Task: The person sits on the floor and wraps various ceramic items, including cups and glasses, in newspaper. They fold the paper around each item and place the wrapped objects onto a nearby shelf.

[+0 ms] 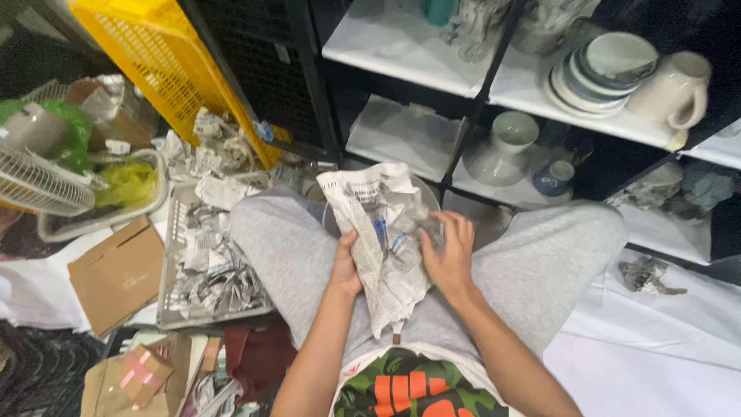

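My left hand (345,270) grips the left edge of a crumpled sheet of newspaper (380,239), thumb on top and fingers curled out of sight behind it. My right hand (447,255) presses against the sheet's right side, fingers spread and bent around a clear glass object (421,224) half wrapped in the paper; what kind of glass it is, I cannot tell, as it is blurred. The bundle sits above my lap, between my knees in grey trousers (540,262), with the sheet's lower corner hanging down toward my printed shirt (409,386).

Just beyond my left knee lies a grey tray (171,309) heaped with torn and crumpled paper scraps (208,270). Beside it on the floor lie flattened pieces of cardboard (116,274), and a small cardboard box with pink tape (143,374) sits nearer to me. Farther left, a white wire basket (38,185) and a shallow tub (158,197) hold green and yellow plastic bags. A yellow plastic crate (166,54) leans against a dark shelving frame.

Ahead of me, the white shelves (401,54) carry crockery: a stack of plates (598,73) with a cream jug (675,89) just beside it on the upper level, a pale bowl (513,131) resting on an upturned dish below, and a small blue cup (556,177) near it. A crumpled wad of paper (644,274) lies on the white sheet to my right.
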